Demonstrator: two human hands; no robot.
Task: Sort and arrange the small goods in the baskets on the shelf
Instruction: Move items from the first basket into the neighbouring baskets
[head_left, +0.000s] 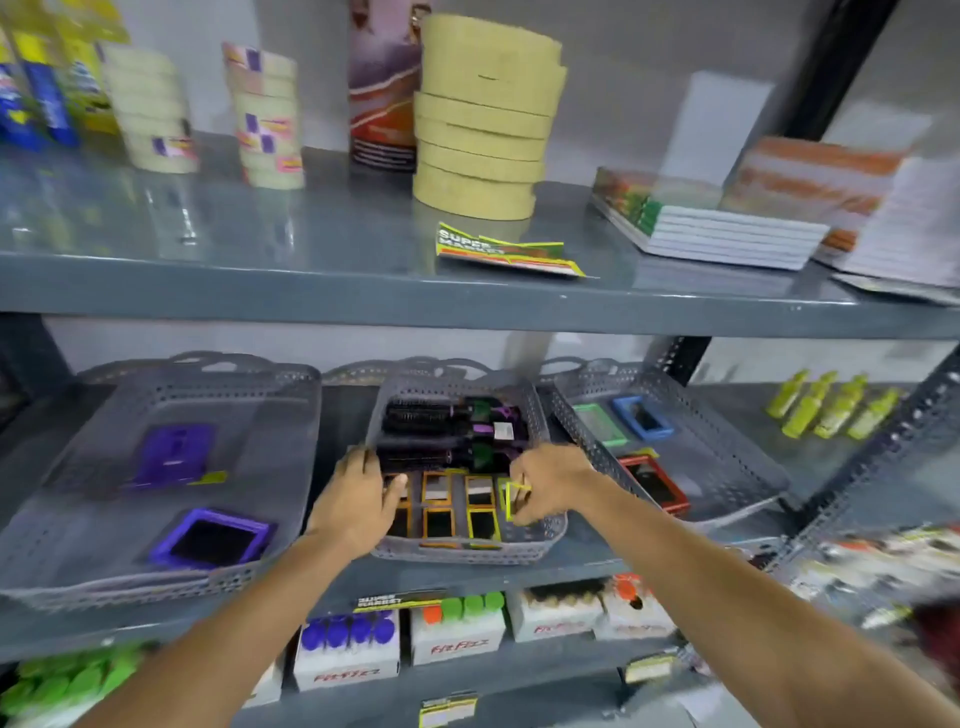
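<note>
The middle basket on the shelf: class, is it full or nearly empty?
Nearly full. The middle basket holds black hairbrushes at the back and rows of small framed mirrors in front, with little bare floor.

Three grey perforated baskets sit in a row on the middle shelf (597, 558). The left basket (67, 519) holds two purple framed mirrors lying flat. The middle basket (540, 415) holds black hairbrushes at the back and small orange- and yellow-framed mirrors in front. The right basket (727, 447) holds green, blue and red ones.
</note>
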